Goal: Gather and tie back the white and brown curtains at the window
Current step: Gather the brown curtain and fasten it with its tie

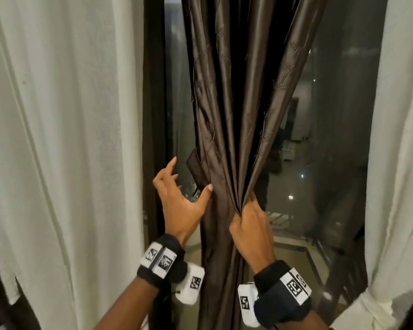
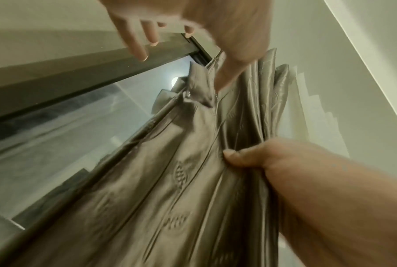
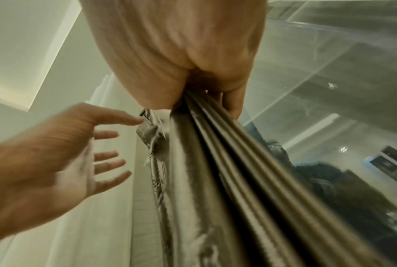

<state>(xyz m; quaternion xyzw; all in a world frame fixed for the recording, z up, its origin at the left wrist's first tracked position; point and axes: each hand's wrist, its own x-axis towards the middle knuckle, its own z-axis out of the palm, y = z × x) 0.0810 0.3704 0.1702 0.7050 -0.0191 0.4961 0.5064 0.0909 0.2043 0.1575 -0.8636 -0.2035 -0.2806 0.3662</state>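
At the far left a white curtain hangs loose in soft vertical folds, untied. Next comes the left hand, fingers spread and straight, holding nothing; its thumb touches the brown tie-back strap that sticks out from the left edge of the brown curtain. That curtain hangs in the middle of the window glass, bunched into pleats. The right hand clamps the pleats, fingers curled round the bundle. The satin-like fabric looks light, limp and slippery, so folds may slide out; a firm hold at the gathered waist seems best. Another white curtain hangs at the right.
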